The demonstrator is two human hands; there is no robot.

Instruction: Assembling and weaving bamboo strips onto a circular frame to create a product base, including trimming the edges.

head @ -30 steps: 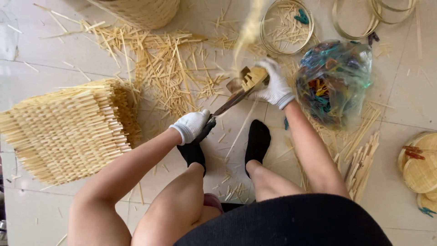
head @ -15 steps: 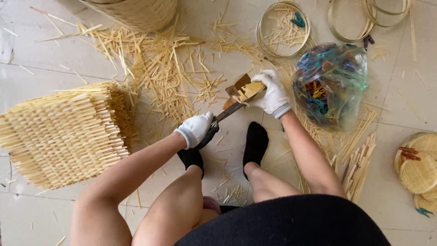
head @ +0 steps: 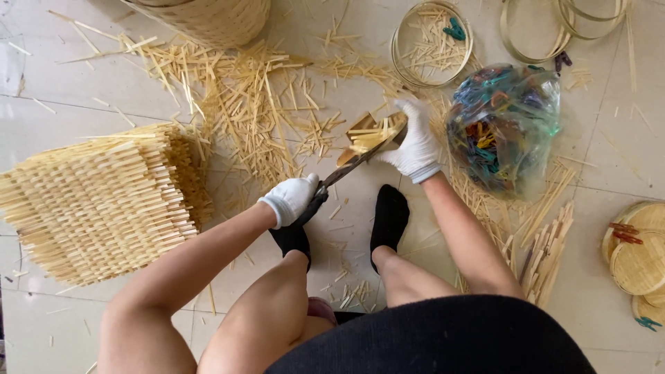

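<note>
Head view: the left hand [head: 291, 199] is closed on the scissors [head: 343, 173]; the right hand [head: 415, 147] pinches the small woven piece [head: 374, 133], now lower and nearer centre frame than a second ago, its strip ends at the blades, so trimming goes on.

Woven mats [head: 90, 204] stacked at left, clip bag [head: 504, 125] at right, scissors [head: 343, 173] and strip bundle [head: 374, 135] between, hoop [head: 431, 43] beyond.

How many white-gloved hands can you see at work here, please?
2: the left hand grips the shears near the socks; the right hand holds the bamboo piece.
</note>
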